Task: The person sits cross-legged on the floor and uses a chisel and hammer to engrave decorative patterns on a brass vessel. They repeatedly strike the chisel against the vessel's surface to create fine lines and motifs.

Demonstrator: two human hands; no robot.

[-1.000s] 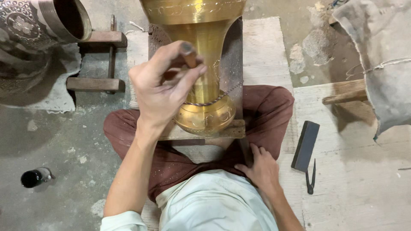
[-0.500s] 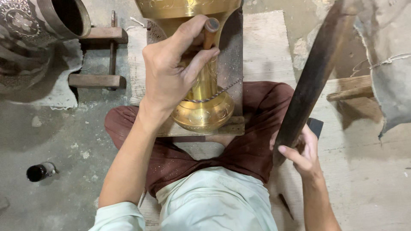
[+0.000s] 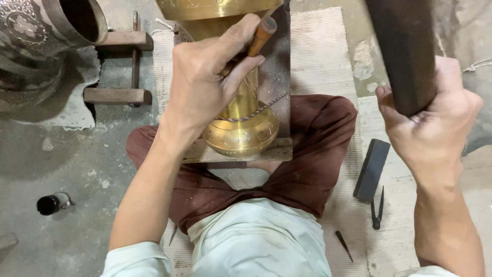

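Head view is showing us seated cross-legged on a woven mat [image 3: 323,56]. Our left hand [image 3: 205,87] is closing its grip around a wooden-handled tool [image 3: 261,36], pressing it against the brass vase [image 3: 241,128] lying on a board [image 3: 279,92] across our lap. Our right hand [image 3: 435,123] is gripping a dark wooden mallet [image 3: 402,51], raised near the vase. A dark stone block [image 3: 371,169] is lying beside our knee.

I am sitting on a woven mat [image 3: 328,56] and wearing brown trousers [image 3: 307,169]. A dark flat stone [image 3: 371,170], small dividers [image 3: 378,209] and a thin spike [image 3: 343,244] are lying beside my right leg. A wooden stand [image 3: 120,66], a dark engraved vessel [image 3: 41,36] and a small black bottle [image 3: 53,203] are resting on my left.
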